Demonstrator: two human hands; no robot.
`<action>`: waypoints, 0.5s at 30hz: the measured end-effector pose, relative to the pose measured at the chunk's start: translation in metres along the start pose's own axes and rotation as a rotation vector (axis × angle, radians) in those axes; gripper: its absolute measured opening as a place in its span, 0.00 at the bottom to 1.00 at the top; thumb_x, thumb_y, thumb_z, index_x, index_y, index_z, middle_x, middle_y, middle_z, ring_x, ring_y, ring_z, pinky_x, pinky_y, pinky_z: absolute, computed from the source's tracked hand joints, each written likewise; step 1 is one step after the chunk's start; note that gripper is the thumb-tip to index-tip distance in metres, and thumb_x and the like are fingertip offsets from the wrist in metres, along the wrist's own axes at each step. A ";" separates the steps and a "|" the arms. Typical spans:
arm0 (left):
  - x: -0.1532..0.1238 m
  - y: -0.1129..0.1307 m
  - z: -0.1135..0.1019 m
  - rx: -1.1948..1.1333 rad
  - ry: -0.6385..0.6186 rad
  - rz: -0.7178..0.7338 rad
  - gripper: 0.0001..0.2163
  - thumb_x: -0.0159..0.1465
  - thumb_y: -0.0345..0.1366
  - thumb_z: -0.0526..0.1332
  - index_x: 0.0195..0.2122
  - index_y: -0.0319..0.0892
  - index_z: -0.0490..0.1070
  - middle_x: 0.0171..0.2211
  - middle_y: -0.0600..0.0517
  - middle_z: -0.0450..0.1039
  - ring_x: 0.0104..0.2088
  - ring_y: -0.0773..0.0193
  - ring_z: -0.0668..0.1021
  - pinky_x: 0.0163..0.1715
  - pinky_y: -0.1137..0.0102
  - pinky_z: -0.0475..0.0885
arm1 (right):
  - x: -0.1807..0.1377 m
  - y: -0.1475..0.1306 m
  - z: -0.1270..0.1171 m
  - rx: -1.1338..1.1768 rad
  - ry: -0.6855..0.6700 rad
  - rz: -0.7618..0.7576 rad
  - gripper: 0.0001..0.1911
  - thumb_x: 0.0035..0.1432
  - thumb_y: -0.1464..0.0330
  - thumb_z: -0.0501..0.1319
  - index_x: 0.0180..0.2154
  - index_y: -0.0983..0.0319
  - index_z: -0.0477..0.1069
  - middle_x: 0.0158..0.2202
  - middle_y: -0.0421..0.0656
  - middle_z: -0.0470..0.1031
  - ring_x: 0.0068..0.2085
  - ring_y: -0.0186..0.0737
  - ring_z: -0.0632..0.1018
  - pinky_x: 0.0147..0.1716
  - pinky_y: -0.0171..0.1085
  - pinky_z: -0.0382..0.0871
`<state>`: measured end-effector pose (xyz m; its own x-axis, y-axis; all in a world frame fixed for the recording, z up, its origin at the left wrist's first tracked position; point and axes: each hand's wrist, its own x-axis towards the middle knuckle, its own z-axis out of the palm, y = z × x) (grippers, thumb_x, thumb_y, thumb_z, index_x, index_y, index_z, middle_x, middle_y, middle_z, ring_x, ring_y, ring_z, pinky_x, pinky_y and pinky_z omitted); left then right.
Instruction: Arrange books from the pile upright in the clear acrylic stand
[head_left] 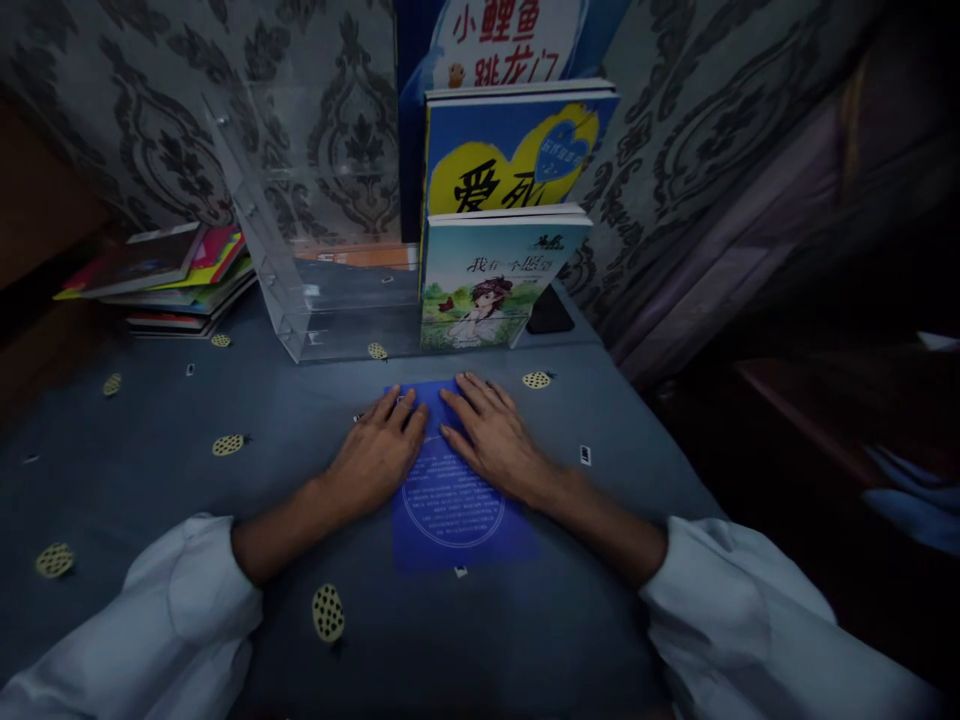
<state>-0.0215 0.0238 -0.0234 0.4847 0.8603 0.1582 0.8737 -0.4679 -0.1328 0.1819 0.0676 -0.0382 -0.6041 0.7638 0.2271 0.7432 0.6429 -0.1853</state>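
A blue book [450, 505] with white print in a circle lies flat on the grey patterned cloth [150, 450]. My left hand [379, 450] rests palm down on its left edge, fingers stretched out. On the book's right edge my right hand [495, 440] also lies flat, fingers spread. Both hands hold nothing. White sleeves cover both forearms.
Behind the hands stands a clear acrylic book stand [300, 250] holding upright books: an illustrated one [487, 285] in front, a blue and yellow one [510, 150] behind. A stack of books [169, 275] lies at the far left. Patterned wall behind; dark furniture on the right.
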 end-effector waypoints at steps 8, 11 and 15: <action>0.001 0.002 -0.005 0.029 0.019 0.007 0.17 0.74 0.33 0.52 0.61 0.36 0.69 0.63 0.38 0.70 0.65 0.46 0.70 0.61 0.55 0.71 | 0.001 -0.003 -0.008 0.010 -0.038 -0.043 0.25 0.73 0.64 0.51 0.65 0.68 0.65 0.67 0.59 0.65 0.70 0.57 0.63 0.67 0.65 0.54; 0.000 0.001 -0.005 0.030 0.011 0.013 0.18 0.74 0.33 0.53 0.62 0.35 0.68 0.63 0.38 0.69 0.65 0.45 0.70 0.61 0.54 0.70 | 0.002 -0.002 -0.010 0.057 -0.077 -0.168 0.24 0.73 0.67 0.50 0.66 0.67 0.63 0.67 0.56 0.66 0.71 0.52 0.62 0.68 0.65 0.51; -0.001 0.000 -0.003 0.017 0.015 0.032 0.19 0.73 0.33 0.53 0.63 0.34 0.68 0.63 0.37 0.69 0.66 0.45 0.69 0.62 0.54 0.69 | 0.003 0.000 -0.011 0.088 -0.102 -0.207 0.25 0.73 0.66 0.51 0.67 0.65 0.60 0.68 0.55 0.64 0.71 0.51 0.62 0.68 0.66 0.50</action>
<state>-0.0216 0.0226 -0.0202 0.5128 0.8418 0.1686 0.8572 -0.4912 -0.1546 0.1835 0.0690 -0.0273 -0.7704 0.6139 0.1720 0.5751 0.7856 -0.2284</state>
